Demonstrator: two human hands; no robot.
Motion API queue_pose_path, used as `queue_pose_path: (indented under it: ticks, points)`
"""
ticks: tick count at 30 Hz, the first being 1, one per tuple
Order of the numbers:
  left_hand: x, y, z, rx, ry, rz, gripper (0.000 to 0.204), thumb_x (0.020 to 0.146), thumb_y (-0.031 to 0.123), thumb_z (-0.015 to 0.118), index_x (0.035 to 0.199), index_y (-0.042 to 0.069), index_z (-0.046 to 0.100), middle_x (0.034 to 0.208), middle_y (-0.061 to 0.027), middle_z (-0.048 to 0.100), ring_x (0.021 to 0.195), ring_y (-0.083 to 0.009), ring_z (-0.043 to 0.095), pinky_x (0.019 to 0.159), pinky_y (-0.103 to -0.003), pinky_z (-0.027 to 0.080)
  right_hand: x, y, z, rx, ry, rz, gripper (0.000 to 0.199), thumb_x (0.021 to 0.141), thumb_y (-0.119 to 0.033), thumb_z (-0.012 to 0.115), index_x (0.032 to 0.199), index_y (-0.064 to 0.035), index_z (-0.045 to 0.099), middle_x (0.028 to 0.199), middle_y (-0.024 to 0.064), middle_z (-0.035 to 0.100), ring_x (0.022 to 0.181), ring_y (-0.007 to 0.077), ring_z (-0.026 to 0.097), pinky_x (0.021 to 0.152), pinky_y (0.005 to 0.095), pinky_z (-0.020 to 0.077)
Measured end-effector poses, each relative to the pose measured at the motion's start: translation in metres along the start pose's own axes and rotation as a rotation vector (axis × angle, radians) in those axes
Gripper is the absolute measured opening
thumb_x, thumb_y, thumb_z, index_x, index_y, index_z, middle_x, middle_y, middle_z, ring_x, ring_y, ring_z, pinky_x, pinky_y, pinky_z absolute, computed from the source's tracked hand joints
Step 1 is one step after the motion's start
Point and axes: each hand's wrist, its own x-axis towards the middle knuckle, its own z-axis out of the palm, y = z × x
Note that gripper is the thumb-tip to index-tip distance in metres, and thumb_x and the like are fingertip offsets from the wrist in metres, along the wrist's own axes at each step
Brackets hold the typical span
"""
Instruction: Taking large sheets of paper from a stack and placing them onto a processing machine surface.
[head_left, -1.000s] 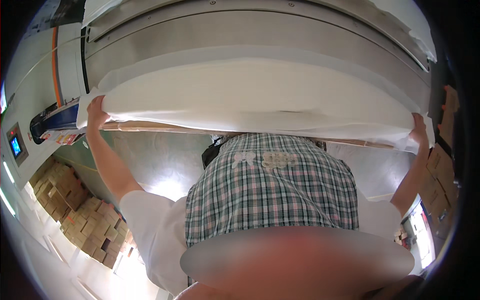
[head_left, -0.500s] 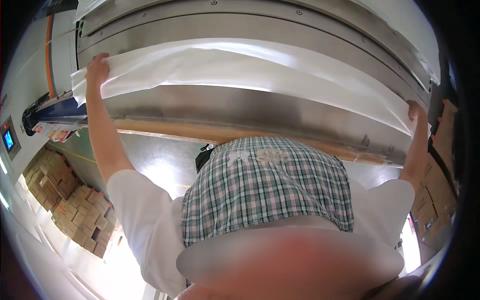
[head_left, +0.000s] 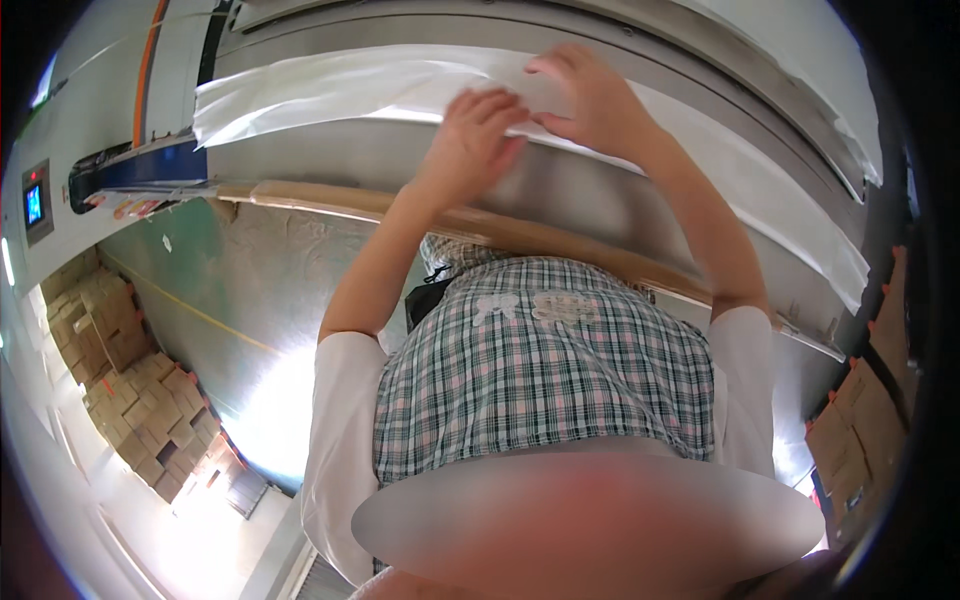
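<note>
A long strip of white, glossy sheet material [head_left: 300, 95] lies across the metal bed of a wide machine [head_left: 340, 155], with soft creases along it. Over the middle of the strip is my left hand [head_left: 475, 140], its fingers spread and slightly smeared by motion. Just to the right, my right hand [head_left: 590, 105] is at the strip's far edge, thumb and fingers apart in a curve. Neither hand holds anything. Whether the palms touch the sheet I cannot tell. The strip's two ends lie loose on the metal at left and right.
A brown board edge [head_left: 330, 202] runs along the machine's front, close to my checked apron [head_left: 550, 370]. At left is a panel with a small lit screen [head_left: 35, 203]. Stacked cartons [head_left: 140, 420] stand on the floor at left, and more cartons [head_left: 850, 430] at right.
Both hands have let go of the strip's two ends and moved inward to its middle. The strip now lies flatter on the metal. The view has shifted slightly.
</note>
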Motion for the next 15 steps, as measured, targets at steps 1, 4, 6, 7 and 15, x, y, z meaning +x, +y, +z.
queue_pose_path:
  ticks: [1, 4, 6, 7, 15]
  points:
    - [-0.008, -0.012, -0.006, 0.118, 0.037, -0.048, 0.022, 0.076, 0.017, 0.057, 0.096, 0.009, 0.059, 0.102, -0.0085, 0.058, 0.102, -0.0259, 0.051, 0.094, -0.046, 0.032, 0.006, -0.004, 0.013, -0.114, 0.023, -0.079, 0.023, 0.069, -0.006, 0.063, 0.092, -0.0048, 0.055, 0.087, 0.0079, 0.053, 0.082, 0.0256, 0.053, 0.067, 0.0324, 0.0468]
    - [-0.038, -0.065, -0.035, 0.347, 0.093, -0.172, 0.025, 0.077, 0.022, 0.057, 0.098, 0.01, 0.059, 0.105, -0.0086, 0.057, 0.104, -0.0268, 0.049, 0.096, -0.049, 0.028, 0.003, -0.007, 0.025, -0.139, -0.071, 0.05, 0.017, 0.067, -0.001, 0.061, 0.082, -0.0044, 0.053, 0.089, 0.0076, 0.052, 0.083, 0.0273, 0.052, 0.067, 0.0342, 0.0465]
    - [-0.069, -0.114, -0.061, 0.488, 0.115, -0.302, 0.028, 0.078, 0.027, 0.056, 0.1, 0.01, 0.059, 0.108, -0.0102, 0.056, 0.104, -0.0284, 0.048, 0.096, -0.05, 0.026, 0.0, -0.016, 0.022, -0.114, -0.025, -0.009, 0.015, 0.067, 0.0, 0.06, 0.08, -0.0044, 0.052, 0.09, 0.0072, 0.053, 0.084, 0.0267, 0.052, 0.067, 0.0344, 0.0463]
    - [-0.085, -0.143, -0.075, 0.526, 0.127, -0.355, 0.029, 0.079, 0.03, 0.055, 0.1, 0.011, 0.06, 0.109, -0.0115, 0.055, 0.103, -0.0297, 0.048, 0.096, -0.05, 0.026, -0.001, -0.022, 0.021, -0.098, 0.034, -0.038, 0.014, 0.067, 0.001, 0.059, 0.077, -0.0044, 0.051, 0.091, 0.0068, 0.053, 0.084, 0.0261, 0.052, 0.067, 0.0345, 0.0461]
    - [-0.204, -0.287, -0.196, 0.76, 0.484, -0.679, 0.047, 0.076, 0.035, 0.057, 0.113, 0.006, 0.052, 0.112, -0.0169, 0.053, 0.106, -0.0375, 0.045, 0.09, -0.054, 0.032, 0.026, -0.047, 0.057, -0.182, -0.008, 0.018, 0.015, 0.067, 0.002, 0.058, 0.078, -0.0052, 0.052, 0.094, 0.0068, 0.053, 0.086, 0.0258, 0.052, 0.069, 0.0344, 0.0458]
